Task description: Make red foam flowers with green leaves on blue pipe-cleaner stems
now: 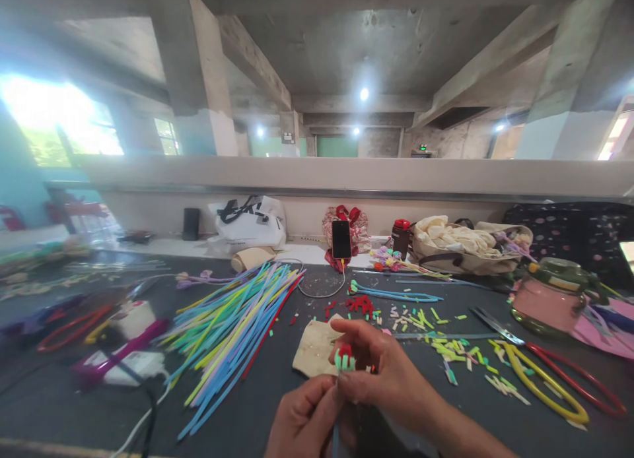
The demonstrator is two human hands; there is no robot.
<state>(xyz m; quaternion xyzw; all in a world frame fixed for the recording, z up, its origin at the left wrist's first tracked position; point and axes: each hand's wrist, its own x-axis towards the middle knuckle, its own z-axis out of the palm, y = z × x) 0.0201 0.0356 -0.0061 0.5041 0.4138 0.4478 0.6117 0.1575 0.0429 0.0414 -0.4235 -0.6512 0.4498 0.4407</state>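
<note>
Low in the middle of the view, both my hands meet around a small flower head (345,358) of red and mint-green fuzzy pieces on a pale blue pipe cleaner stem (335,438). My left hand (308,415) pinches the stem just under the head. With thumb and curled fingers, my right hand (386,372) grips at the base of the head from the right. The fingers partly hide where the pieces join the stem. Behind the hands lies a beige cloth pad (312,349), and beyond it a small pile of red cut pieces (360,305).
Long pipe cleaners (242,339) fan out on the left, near a blurred magenta tool (123,349). Right of my hands are cut green and yellow pieces (456,349), scissors (500,329) and a jar (547,299). A phone (341,239) stands at the back, its cable running onto the table.
</note>
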